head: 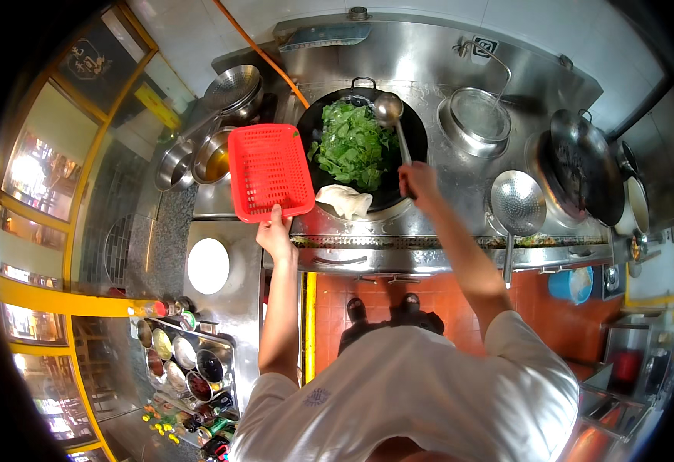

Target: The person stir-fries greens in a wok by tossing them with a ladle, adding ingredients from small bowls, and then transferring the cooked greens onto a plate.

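Note:
My left hand (278,237) grips the near rim of a red plastic basket (272,215), which holds only a scrap of green leaf at its far right corner. The basket is beside the left edge of a black wok (415,138) heaped with green leafy vegetables (351,144). In my right hand (419,183) is the handle of a metal ladle (388,110); its bowl is over the far right part of the leaves. A whitish cloth (344,200) lies on the wok's near rim.
Left of the wok stand metal bowls (175,164), one with yellow liquid, and stacked strainers (233,86). A white plate (208,266) lies on the left counter, with seasoning containers (184,352) nearer. To the right are a water pot (480,118), a perforated skimmer (518,203) and another wok (588,167).

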Available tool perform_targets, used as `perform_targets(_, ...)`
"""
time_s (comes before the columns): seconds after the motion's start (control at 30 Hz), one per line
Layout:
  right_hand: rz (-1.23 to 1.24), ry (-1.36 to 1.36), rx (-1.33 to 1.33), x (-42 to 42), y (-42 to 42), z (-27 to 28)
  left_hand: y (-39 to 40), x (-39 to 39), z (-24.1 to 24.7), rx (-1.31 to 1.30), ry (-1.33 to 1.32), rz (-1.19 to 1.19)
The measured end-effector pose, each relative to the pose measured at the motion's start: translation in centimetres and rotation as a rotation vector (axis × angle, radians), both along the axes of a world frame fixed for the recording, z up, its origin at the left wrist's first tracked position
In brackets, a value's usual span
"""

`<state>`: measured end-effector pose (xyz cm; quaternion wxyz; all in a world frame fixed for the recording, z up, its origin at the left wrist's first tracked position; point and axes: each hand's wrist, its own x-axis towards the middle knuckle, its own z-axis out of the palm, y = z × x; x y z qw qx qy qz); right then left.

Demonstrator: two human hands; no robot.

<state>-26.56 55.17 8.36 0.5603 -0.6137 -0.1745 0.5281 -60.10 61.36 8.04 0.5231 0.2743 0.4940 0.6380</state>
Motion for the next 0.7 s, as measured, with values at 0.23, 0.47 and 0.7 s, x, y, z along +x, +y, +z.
perform_targets(0.23, 0.095, -1.245, -0.178, -6.2, -8.2, -8.3, -3.3, 1.5, 0.8, -0.105, -0.163, -0.230)
perform_targets(0.47, -0.237, -0.209, 0.161, -6.4, -18.4, -0.6, -14.2, 12.8, 0.9, -0.137, -0.206, -0.634)
perform_targets(0.7, -0.950, -0.212, 0.225, 3.3, -40.0, -3.3, -31.0, 27.3, -0.6, -0.307, 0.005, -1.619)
